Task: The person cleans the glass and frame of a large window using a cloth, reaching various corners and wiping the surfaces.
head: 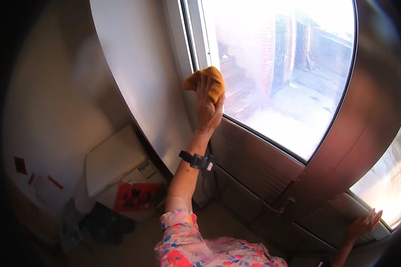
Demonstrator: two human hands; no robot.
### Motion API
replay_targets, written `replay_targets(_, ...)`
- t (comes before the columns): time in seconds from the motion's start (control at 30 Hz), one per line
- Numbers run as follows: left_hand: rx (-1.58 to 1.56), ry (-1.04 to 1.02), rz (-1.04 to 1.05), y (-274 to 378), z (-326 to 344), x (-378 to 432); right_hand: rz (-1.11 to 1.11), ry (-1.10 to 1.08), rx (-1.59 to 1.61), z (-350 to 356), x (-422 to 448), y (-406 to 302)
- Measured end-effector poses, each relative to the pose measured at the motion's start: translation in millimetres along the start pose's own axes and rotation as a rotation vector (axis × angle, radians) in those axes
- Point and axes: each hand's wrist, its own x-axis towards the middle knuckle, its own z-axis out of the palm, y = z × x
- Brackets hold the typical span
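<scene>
My left hand (209, 108) presses a folded orange-yellow cloth (216, 76) against the left frame of a glazed metal door, beside its glass pane (287, 83). The fingers lie spread over the cloth, and part of it sticks out to the left. A black strap with a small device (198, 161) circles the left wrist. Low on the right, my right hand (364, 225) rests by the bottom edge of a second glass pane (387, 187). Its fingers are extended and nothing shows in them.
Below the pane runs a ribbed metal panel (254, 157), with a door handle (282, 207) to its lower right. A white wall edge (130, 60) stands on the left. A pale box (115, 160), a red sheet with black characters (138, 197) and a dark bag (107, 223) lie lower left.
</scene>
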Motion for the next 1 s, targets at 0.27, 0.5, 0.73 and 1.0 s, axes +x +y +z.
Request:
replay_targets(0.27,0.209,-0.194,0.105,23.1,-19.8,-18.9,0.022,0.010,0.109,-9.1,8.3,-12.8)
replay_targets(0.5,-0.051,-0.195,0.331,101.4,-2.4,-81.9,0.089,-0.021,-0.012,-7.8,6.0,-7.7)
replay_targets(0.73,0.270,0.007,-0.184,-31.4,-0.5,-76.6,0.010,0.082,-0.015,-9.5,16.3,-25.6)
replay_targets(1.0,-0.381,0.403,-0.263,-78.8,-8.9,79.3,0.033,0.036,-0.043,-2.2,4.8,-3.1)
